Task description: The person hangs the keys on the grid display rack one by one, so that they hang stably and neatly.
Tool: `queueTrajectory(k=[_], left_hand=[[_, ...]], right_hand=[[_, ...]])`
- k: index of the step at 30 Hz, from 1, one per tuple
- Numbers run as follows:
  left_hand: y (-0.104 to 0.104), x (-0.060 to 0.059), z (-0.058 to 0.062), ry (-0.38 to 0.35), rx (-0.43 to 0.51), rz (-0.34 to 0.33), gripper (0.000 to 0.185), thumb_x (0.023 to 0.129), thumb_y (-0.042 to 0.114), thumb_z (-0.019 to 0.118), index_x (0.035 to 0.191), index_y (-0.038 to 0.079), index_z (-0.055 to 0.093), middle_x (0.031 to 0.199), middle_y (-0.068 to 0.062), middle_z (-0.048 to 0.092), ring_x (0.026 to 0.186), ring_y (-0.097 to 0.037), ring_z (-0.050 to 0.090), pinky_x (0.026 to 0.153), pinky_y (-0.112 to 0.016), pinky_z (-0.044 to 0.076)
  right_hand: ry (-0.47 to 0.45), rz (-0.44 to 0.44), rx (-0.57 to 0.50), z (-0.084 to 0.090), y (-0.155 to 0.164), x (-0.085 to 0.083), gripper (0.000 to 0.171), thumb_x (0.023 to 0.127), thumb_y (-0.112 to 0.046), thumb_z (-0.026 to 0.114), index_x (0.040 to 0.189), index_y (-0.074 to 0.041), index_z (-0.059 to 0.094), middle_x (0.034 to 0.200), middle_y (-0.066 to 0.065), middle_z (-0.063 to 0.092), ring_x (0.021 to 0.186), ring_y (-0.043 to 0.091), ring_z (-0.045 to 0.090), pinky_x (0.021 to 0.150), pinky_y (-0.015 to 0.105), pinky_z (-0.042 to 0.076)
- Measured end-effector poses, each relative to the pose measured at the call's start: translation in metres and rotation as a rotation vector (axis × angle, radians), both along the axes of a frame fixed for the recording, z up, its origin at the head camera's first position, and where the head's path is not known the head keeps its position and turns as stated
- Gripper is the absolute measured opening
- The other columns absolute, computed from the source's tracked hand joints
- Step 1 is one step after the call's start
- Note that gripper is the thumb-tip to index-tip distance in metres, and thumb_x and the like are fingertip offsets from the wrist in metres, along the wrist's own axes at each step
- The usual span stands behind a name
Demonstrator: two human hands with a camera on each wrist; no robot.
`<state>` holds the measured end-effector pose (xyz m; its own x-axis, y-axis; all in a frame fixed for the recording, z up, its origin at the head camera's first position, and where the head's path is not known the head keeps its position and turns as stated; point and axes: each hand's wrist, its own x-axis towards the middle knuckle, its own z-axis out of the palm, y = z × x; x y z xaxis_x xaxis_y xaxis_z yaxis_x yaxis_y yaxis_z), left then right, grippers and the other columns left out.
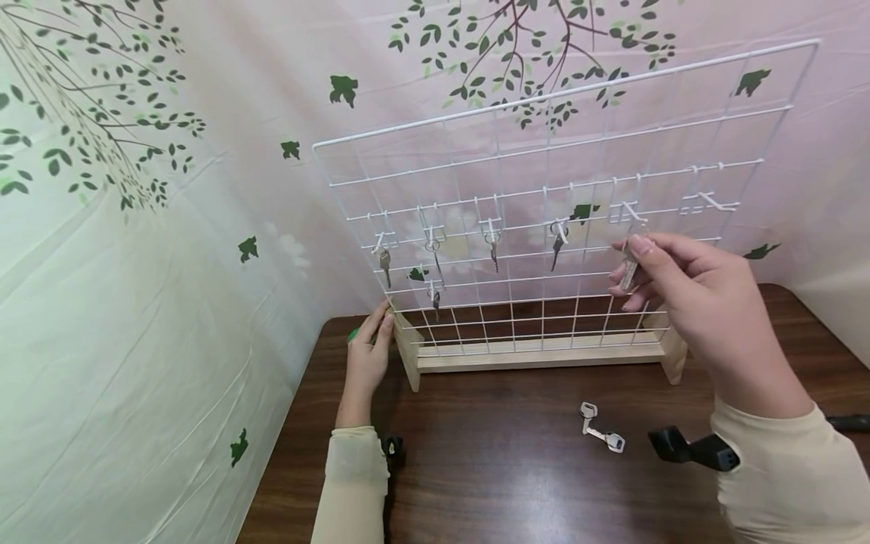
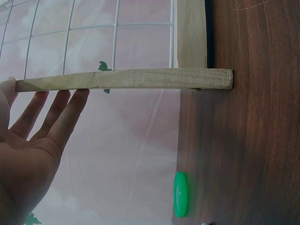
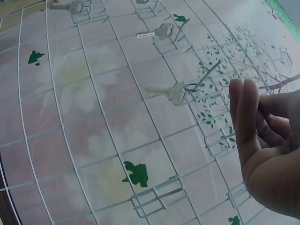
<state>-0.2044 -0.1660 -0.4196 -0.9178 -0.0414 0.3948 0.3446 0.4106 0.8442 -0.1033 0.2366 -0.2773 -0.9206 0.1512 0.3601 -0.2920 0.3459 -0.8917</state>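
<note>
Fingers (image 1: 635, 249) of the right hand (image 1: 693, 298) pinch a small silver key (image 1: 629, 273) by its upper end, blade hanging down, just in front of a bare white hook (image 1: 633, 211) on the wire grid rack (image 1: 544, 151). The key is probably light, stiff metal and a little slippery, so the flat head near the hole looks like the best place to hold it.

The left hand (image 1: 369, 349) rests with straight, relaxed fingers (image 2: 56, 117) against the rack's wooden foot (image 2: 126, 78) at the rack's lower left corner, gripping nothing. A green disc (image 2: 180, 194) lies on the tabletop (image 1: 510, 483) just beside that hand, near the left edge.

Four hooks to the left already carry hanging keys (image 1: 493, 251); a fifth key hangs lower on the grid. One more hook (image 1: 714, 201) stands bare to the right.

Two loose keys (image 1: 601, 428) lie touching on the tabletop in front of the rack, towards its right. A black strap part (image 1: 689, 446) shows by the right sleeve.
</note>
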Motion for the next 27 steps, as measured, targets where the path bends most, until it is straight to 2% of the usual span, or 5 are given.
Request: queueTrajectory(k=[3,10,17,24,27], left_hand=[[0.000,-0.001,-0.001,0.006,-0.001,0.003,0.040,0.111,0.013,0.057,0.151,0.008,0.061,0.156,-0.022,0.059,0.146,-0.043,0.056,0.121,-0.062,0.045],[-0.009,-0.016,-0.023,0.017,-0.022,0.007,0.041,0.111,0.016,0.058,0.152,0.012,0.062,0.156,-0.017,0.060,0.146,-0.038,0.058,0.119,-0.059,0.048],[0.000,0.000,0.000,0.008,-0.022,-0.002,0.041,0.112,0.012,0.056,0.152,0.006,0.060,0.155,-0.021,0.060,0.144,-0.041,0.058,0.114,-0.062,0.051],[-0.001,-0.001,-0.001,0.005,-0.013,0.000,0.041,0.112,0.014,0.057,0.152,0.008,0.061,0.155,-0.021,0.060,0.143,-0.041,0.059,0.111,-0.062,0.053],[-0.001,-0.002,-0.003,0.005,-0.007,-0.006,0.041,0.112,0.014,0.057,0.152,0.008,0.061,0.156,-0.020,0.060,0.143,-0.040,0.059,0.109,-0.062,0.054]], right_hand=[[0.007,-0.001,-0.049,-0.001,0.002,-0.004,0.037,0.110,-0.033,0.060,0.132,-0.006,0.073,0.091,-0.002,0.078,0.068,0.013,0.072,0.064,0.022,0.062],[-0.031,0.014,-0.080,-0.005,0.005,-0.014,0.039,0.110,-0.038,0.058,0.132,-0.009,0.071,0.092,-0.002,0.077,0.072,0.013,0.074,0.067,0.023,0.063],[-0.051,0.055,-0.154,-0.009,0.007,-0.024,0.034,0.111,-0.038,0.056,0.125,-0.012,0.072,0.088,-0.003,0.076,0.070,0.014,0.073,0.066,0.023,0.062],[-0.088,0.058,-0.173,-0.011,0.009,-0.032,0.037,0.109,-0.041,0.058,0.128,-0.011,0.069,0.090,-0.004,0.076,0.074,0.012,0.074,0.068,0.022,0.063],[-0.079,0.079,-0.236,-0.013,0.009,-0.035,0.034,0.108,-0.038,0.062,0.126,-0.011,0.070,0.089,-0.005,0.076,0.074,0.011,0.074,0.069,0.021,0.064]])
